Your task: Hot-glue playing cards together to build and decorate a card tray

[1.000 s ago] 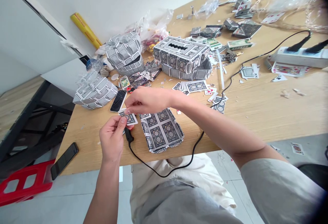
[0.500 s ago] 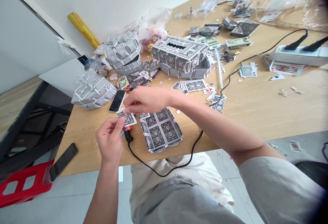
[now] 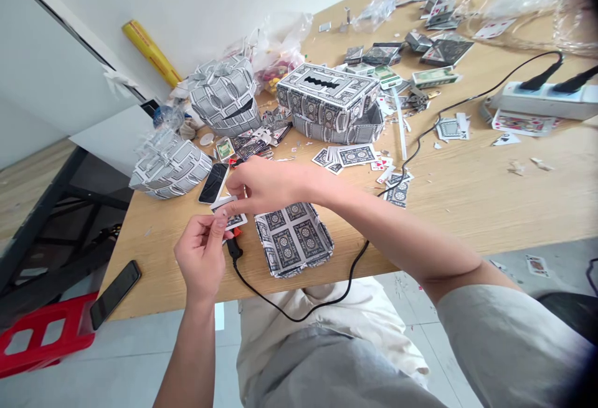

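My left hand [image 3: 202,258] pinches a playing card [image 3: 238,220] with a dark patterned back between thumb and fingers. My right hand [image 3: 268,184] reaches across from the right, its thumb and fingers bent at the card's upper part, thumb tip close to the left thumb. Just right of the card lies an open box [image 3: 322,253] folded from playing cards, its left rim partly behind my right hand. Beneath the hands, a black corded tool [image 3: 234,248] with an orange-red part shows only in part. A white-edged phone [image 3: 213,182] lies beyond the card.
Card-built baskets [image 3: 170,168] and a lidded card box [image 3: 329,96] stand at the back. Loose cards [image 3: 357,155] and scraps lie around them. A black cable [image 3: 418,146] runs to a power strip [image 3: 551,99]. Another phone [image 3: 115,294] rests on the left table edge.
My right thumb has slid down and left over the card towards my left thumb, covering more of it. The card has shifted slightly left. My left hand stays nearly in place.
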Tool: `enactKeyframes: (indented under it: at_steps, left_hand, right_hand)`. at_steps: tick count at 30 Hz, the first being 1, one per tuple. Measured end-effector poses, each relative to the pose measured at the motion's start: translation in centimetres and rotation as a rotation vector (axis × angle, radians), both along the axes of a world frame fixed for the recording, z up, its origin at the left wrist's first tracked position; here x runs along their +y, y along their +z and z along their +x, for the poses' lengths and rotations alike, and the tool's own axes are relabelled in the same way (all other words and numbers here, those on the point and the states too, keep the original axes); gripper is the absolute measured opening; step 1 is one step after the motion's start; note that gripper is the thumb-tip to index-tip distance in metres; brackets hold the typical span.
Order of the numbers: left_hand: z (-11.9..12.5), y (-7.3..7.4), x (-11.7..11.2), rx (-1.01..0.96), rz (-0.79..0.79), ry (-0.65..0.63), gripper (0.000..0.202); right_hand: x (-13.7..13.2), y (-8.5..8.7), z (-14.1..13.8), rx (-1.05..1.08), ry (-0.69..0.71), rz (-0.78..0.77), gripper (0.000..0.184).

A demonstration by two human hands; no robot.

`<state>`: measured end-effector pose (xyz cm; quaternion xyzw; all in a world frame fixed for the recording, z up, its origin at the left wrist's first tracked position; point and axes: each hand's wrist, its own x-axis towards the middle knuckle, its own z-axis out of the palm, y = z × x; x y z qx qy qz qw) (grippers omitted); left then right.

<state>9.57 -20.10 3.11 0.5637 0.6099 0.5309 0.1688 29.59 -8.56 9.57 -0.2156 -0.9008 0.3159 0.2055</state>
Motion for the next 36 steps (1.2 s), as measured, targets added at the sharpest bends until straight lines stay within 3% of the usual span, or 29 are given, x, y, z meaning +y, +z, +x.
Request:
enactKeyframes:
  at_steps: [3, 8, 15, 21, 24, 28, 30, 33, 36]
  left_hand:
    - [0.0, 0.2, -0.2, 0.056, -0.006, -0.011, 0.029]
    - [0.1, -0.2, -0.4, 0.122, -0.026, -0.031, 0.025]
    - [0.2, -0.7, -0.2, 0.054, -0.073, -0.09, 0.024]
    - [-0.3, -0.4, -0.5, 0.156, -0.103, -0.105, 0.026]
    - [-0.4, -0.2, -0.5, 0.127, -0.075, -0.118, 0.025]
    - [-0.6, -0.4, 0.0, 0.031, -0.082, -0.148, 0.02]
    - [-0.7, -0.6, 0.1, -0.017, -0.097, -0.148, 0.018]
    - [-0.7, -0.9, 0.2, -0.058, -0.103, -0.163, 0.021]
    - [-0.8, -0.9, 0.1, -0.078, -0.124, -0.216, 0.028]
  right_hand:
    - [-0.1, -0.2, -0.2, 0.003, -0.039, 0.025, 0.038]
    - [-0.2, -0.4, -0.3, 0.116, 0.139, -0.021, 0.017]
    - [-0.1, -0.2, -0.4, 0.115, 0.069, 0.056, 0.023]
    - [0.1, -0.3, -0.2, 0.145, 0.089, 0.014, 0.02]
    - [0.3, -0.3, 0.0, 0.114, 0.138, -0.099, 0.023]
    - [0.8, -0.4, 0.5, -0.032, 0.318, -0.562, 0.035]
    - [1.1, -0.5, 0.6, -0.056, 0.344, -0.689, 0.033]
    - [1.5, -0.8, 0.6, -0.055, 0.323, -0.651, 0.03]
    - [1.8, -1.1, 0.5, -0.087, 0.276, -0.516, 0.035]
